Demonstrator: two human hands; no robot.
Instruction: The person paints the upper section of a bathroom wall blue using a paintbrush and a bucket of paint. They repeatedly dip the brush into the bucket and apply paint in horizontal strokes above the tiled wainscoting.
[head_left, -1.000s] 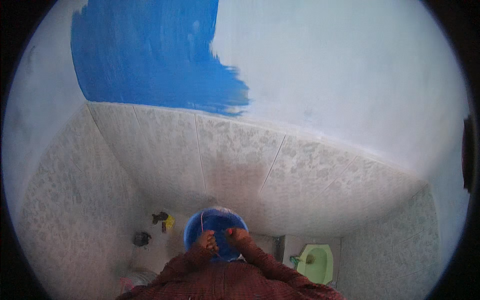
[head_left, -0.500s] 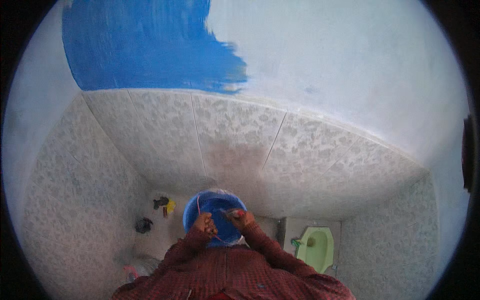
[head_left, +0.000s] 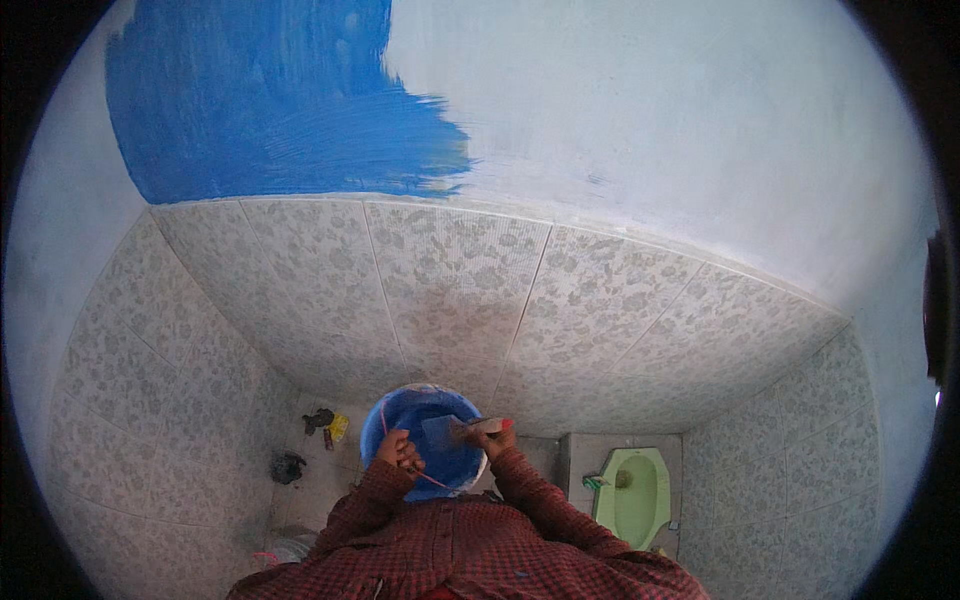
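A blue bucket [head_left: 369, 430] with blue paint inside hangs in front of my body, its thin pink handle [head_left: 386, 416] raised across the opening. My left hand [head_left: 400, 453] is closed around that handle. At the right rim, my right hand [head_left: 498, 441] grips a paintbrush [head_left: 462, 431] by its handle, which has a red end. The brush lies sideways over the bucket's opening, bristles pointing left above the paint. Whether the bristles touch the paint I cannot tell.
Ahead rises a white wall [head_left: 650, 120] with a patch of blue paint [head_left: 270, 110] at upper left, above patterned tiles [head_left: 460, 250]. A green squat toilet [head_left: 640, 500] is set at the right. A black bag [head_left: 288, 467] and a yellow item [head_left: 339, 428] lie on the floor left.
The brush has come into clearer sight over the bucket, with my right hand slightly farther right. My left hand and the bucket have shifted a little left in the view, as has the wall.
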